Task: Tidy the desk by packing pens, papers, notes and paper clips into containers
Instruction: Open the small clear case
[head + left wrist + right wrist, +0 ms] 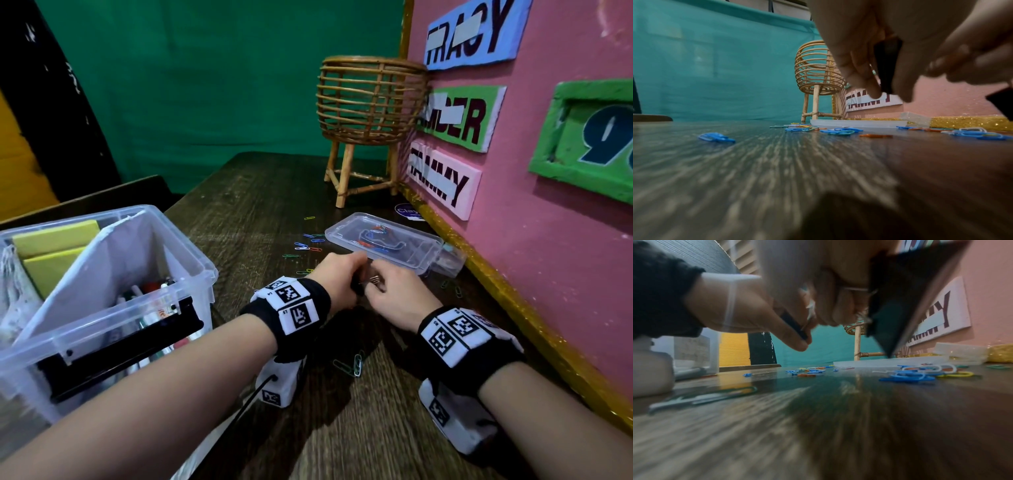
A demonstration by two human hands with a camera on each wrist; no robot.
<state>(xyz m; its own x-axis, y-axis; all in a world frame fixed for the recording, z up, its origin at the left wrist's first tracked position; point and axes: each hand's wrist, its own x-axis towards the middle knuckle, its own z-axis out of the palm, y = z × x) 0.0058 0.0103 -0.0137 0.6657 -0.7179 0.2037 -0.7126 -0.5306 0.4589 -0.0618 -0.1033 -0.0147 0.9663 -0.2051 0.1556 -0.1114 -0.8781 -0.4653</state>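
Observation:
My two hands meet low over the dark wooden desk. The left hand [356, 274] pinches a black binder clip [888, 68] between thumb and fingers. My right hand [378, 286] grips a second black binder clip [908, 296], its silver wire handles [374, 281] showing between the hands. Just beyond them lies a shallow clear box [346, 233] holding a few coloured paper clips. More coloured paper clips [308, 245] are scattered on the desk left of that box, and several others [352, 365] lie between my wrists.
A large clear bin [202, 270] at the left holds yellow note pads, paper and pens. A rattan basket on legs [370, 102] stands at the back. A pink board with name signs [548, 222] walls off the right side, close to the box.

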